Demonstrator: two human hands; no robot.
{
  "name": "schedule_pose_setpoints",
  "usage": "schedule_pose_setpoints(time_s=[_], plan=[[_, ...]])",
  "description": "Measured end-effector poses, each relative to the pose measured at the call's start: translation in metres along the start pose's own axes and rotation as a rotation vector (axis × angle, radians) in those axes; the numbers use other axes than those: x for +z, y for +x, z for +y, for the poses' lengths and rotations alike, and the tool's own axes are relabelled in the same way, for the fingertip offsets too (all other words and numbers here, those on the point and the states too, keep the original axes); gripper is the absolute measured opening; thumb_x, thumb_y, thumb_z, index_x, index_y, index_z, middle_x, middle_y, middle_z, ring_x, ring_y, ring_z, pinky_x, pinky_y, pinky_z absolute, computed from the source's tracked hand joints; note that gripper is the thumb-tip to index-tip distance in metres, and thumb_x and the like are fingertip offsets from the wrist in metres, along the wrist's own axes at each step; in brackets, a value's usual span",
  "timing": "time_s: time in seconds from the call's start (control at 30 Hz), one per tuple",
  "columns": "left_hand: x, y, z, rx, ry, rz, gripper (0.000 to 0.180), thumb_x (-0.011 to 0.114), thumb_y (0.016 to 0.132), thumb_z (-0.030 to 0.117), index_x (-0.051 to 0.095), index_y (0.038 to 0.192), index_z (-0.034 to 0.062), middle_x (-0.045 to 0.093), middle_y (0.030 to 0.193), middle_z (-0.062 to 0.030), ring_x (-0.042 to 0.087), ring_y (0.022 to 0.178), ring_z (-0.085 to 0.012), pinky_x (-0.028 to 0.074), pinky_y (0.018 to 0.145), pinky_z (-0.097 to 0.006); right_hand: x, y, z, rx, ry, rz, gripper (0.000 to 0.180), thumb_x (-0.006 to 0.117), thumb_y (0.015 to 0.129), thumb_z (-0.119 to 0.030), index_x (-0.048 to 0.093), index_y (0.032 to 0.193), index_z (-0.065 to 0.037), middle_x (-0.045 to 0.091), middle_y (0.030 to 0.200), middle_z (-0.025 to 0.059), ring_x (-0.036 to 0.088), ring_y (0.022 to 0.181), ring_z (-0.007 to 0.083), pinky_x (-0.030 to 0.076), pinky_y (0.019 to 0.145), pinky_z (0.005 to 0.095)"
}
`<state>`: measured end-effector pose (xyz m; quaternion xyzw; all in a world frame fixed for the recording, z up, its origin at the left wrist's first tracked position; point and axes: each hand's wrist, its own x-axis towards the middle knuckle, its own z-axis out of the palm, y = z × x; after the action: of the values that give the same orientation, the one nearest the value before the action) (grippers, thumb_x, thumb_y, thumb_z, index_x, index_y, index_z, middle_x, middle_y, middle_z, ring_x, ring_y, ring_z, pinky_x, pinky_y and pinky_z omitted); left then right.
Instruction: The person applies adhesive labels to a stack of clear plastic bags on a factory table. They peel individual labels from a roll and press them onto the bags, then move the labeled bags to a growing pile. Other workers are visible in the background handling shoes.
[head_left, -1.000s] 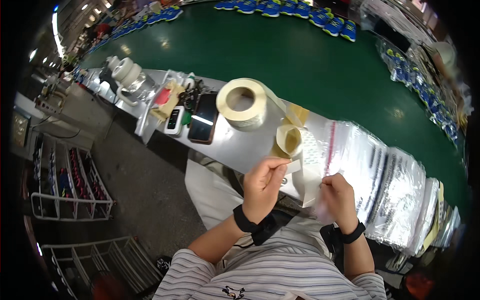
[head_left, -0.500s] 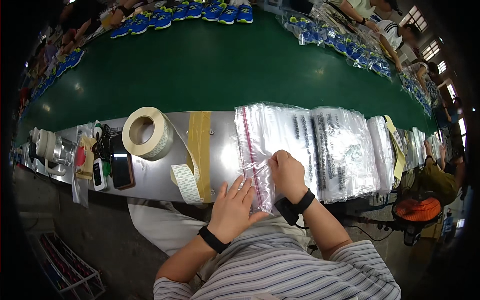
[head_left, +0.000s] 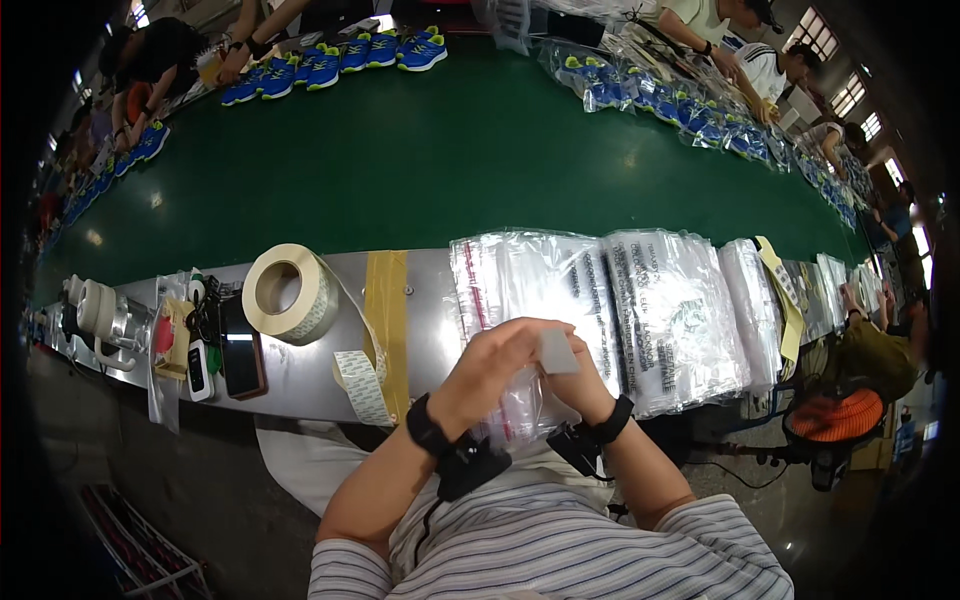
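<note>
My left hand (head_left: pixel 483 375) and my right hand (head_left: pixel 583 388) meet over the stack of clear plastic bags (head_left: pixel 540 265) on the metal ledge. Between them is a small flat grey card-like piece (head_left: pixel 559 352); what it is exactly I cannot make out. My right fingers are closed behind it, partly hidden by it. The left fingers are bent together, their tips at its left edge. Beneath my hands, the nearest bag has a red strip (head_left: pixel 472 290) along its left side. More printed clear bags (head_left: pixel 680 310) fan out to the right.
A roll of labels (head_left: pixel 290 293) stands left of brown tape (head_left: pixel 385 300), its loose end (head_left: pixel 362 385) hanging down. Farther left are a phone (head_left: pixel 240 345) and a clear jug (head_left: pixel 118 315). Blue shoes (head_left: pixel 320 65) line the green table's (head_left: pixel 400 160) far side, near other people. An orange fan (head_left: pixel 838 418) stands right.
My left hand has lifted off the bag and moved up and right to meet my right hand. The grey piece now shows between them. At the back, fewer blue shoes stand in the row.
</note>
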<state>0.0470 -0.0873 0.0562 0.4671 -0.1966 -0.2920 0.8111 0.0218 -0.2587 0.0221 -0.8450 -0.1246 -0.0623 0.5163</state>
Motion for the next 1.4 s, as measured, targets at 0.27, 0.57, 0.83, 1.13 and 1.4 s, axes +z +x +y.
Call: schedule_pose_setpoints(time_s=[0.27,0.57,0.83,1.13,1.4], plan=[[-0.030,0.051,-0.046,-0.400,-0.112,0.198,0.036,0.037,0.101,0.018,0.045,0.127,-0.0041,0.064,0.107,-0.0161,0.064,0.099,-0.0232,0.055,0.083,-0.037,-0.063,-0.007,-0.020,0.410,0.524,0.236,0.007,0.054,0.094,-0.010,0.052,0.091,-0.005,0.052,0.074,-0.0014,0.047,0.066,0.0054,0.038,0.060,0.0208],[-0.012,0.045,-0.028,-0.550,-0.471,0.152,0.049,0.037,0.100,0.041,0.046,0.122,-0.0028,0.062,0.105,-0.0180,0.063,0.095,-0.0297,0.053,0.082,-0.045,-0.036,-0.014,-0.042,0.160,0.512,-0.124,0.038,0.059,0.092,-0.011,0.044,0.126,-0.001,0.047,0.125,0.0108,0.050,0.117,0.0210,0.046,0.096,0.0346],[-0.024,-0.122,0.019,-0.183,-0.263,0.319,0.053,0.027,0.103,0.039,0.039,0.135,-0.0025,0.056,0.120,-0.0198,0.057,0.111,-0.0297,0.054,0.085,-0.039,-0.010,-0.027,-0.044,-0.138,-0.533,-0.074,0.033,0.070,0.082,-0.012,0.058,0.111,-0.003,0.061,0.105,0.0167,0.061,0.094,0.0273,0.049,0.080,0.0328],[-0.048,-0.165,-0.016,-0.026,1.149,0.996,0.030,0.064,0.085,0.008,0.057,0.114,0.0028,0.060,0.099,-0.0103,0.056,0.091,-0.0215,0.045,0.075,-0.031,-0.178,-0.066,0.011,0.417,-0.218,0.797,0.012,0.058,0.092,-0.012,0.058,0.086,-0.002,0.057,0.067,0.0017,0.054,0.061,0.0097,0.042,0.056,0.0235],[-0.062,-0.145,-0.008,-0.084,0.715,0.918,0.010,0.060,0.088,0.003,0.058,0.097,-0.0014,0.060,0.081,-0.0003,0.051,0.067,-0.0082,0.042,0.062,-0.025,-0.188,-0.104,0.029,0.301,-1.273,0.896,0.031,0.069,0.079,-0.012,0.056,0.105,-0.003,0.057,0.102,0.0153,0.055,0.094,0.0277,0.044,0.083,0.0375]])
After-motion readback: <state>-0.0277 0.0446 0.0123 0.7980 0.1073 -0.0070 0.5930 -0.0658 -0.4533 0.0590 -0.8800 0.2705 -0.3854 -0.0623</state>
